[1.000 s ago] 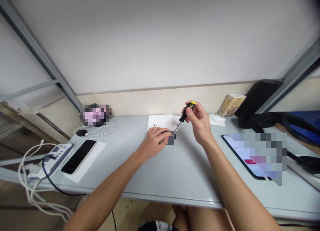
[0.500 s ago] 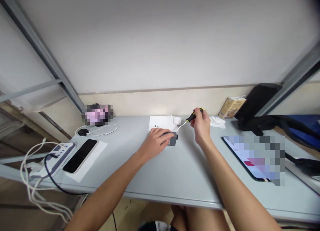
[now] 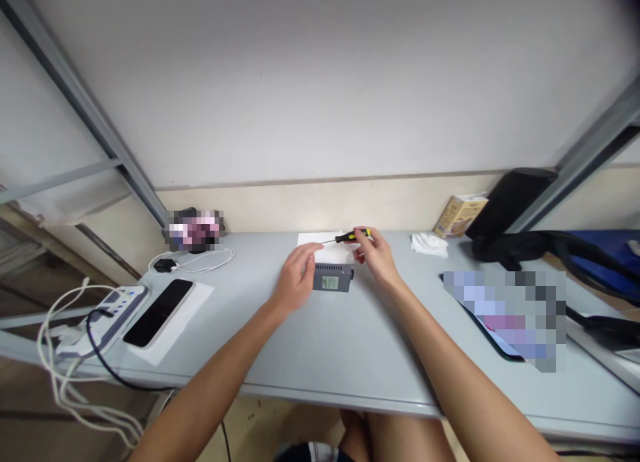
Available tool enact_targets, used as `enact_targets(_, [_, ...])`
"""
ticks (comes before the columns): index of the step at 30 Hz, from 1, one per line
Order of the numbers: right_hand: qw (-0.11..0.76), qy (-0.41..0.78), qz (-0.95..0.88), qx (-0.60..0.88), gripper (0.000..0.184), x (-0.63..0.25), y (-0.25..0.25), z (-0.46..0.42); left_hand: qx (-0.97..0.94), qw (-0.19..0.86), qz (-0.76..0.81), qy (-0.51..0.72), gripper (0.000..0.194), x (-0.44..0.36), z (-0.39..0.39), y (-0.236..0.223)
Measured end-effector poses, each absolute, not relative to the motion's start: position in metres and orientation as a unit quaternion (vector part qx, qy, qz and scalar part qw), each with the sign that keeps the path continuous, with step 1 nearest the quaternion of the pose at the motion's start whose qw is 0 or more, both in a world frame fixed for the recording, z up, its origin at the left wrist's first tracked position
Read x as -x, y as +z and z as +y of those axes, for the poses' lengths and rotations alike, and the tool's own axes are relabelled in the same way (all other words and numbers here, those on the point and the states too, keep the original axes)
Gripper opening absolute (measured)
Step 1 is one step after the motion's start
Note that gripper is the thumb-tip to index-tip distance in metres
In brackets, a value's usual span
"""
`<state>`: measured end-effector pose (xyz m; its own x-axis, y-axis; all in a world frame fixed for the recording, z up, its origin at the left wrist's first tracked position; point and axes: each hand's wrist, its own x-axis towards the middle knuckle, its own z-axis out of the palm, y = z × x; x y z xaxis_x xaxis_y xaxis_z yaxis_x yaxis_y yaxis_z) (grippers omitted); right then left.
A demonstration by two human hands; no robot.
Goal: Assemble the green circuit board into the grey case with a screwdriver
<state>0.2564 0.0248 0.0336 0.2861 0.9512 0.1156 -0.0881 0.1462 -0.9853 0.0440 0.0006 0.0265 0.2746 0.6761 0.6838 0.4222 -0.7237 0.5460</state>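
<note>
A small dark grey box [image 3: 334, 279] with slots along its top edge and a pale label stands on the desk. My left hand [image 3: 295, 279] is closed around the box's left end, its thumb along the near side and its index finger reaching past the top. My right hand [image 3: 376, 254] grips a black-and-yellow screwdriver [image 3: 345, 237] by the handle. The thin shaft lies nearly level and points left, its tip close to my left fingertips; whether they touch is unclear. A white paper [image 3: 311, 238] lies behind the box, partly covered.
On the left are a phone [image 3: 159, 313] on paper, a power strip [image 3: 107, 319] with cables and a black charger [image 3: 164, 265]. Crumpled tissue [image 3: 429, 244], a yellow carton [image 3: 459, 215] and a tablet [image 3: 483, 329] are on the right. A wall rises behind the desk [image 3: 350, 355].
My right hand has moved left with the screwdriver, whose shaft has swung from pointing down-left to nearly level. My left hand has shifted left, uncovering more of the grey box and its label.
</note>
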Motion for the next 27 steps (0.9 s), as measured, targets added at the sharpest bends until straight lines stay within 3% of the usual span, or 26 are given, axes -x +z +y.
enact_targets(5, [0.579,0.411,-0.482,0.513,0.057,-0.253,0.023,0.028,-0.720,0.129,0.440,0.522,0.027,-0.032,0.019,0.018])
enact_targets(12, [0.591,0.372,-0.478,0.533,0.055,-0.256,0.026,0.028,-0.779,0.093,0.469,0.406,0.026,-0.028,0.028,0.001])
enact_targets(27, [0.615,0.382,-0.472,0.503,0.055,-0.258,0.029,0.028,-0.776,0.075,0.504,0.372,0.020,-0.024,0.033,-0.005])
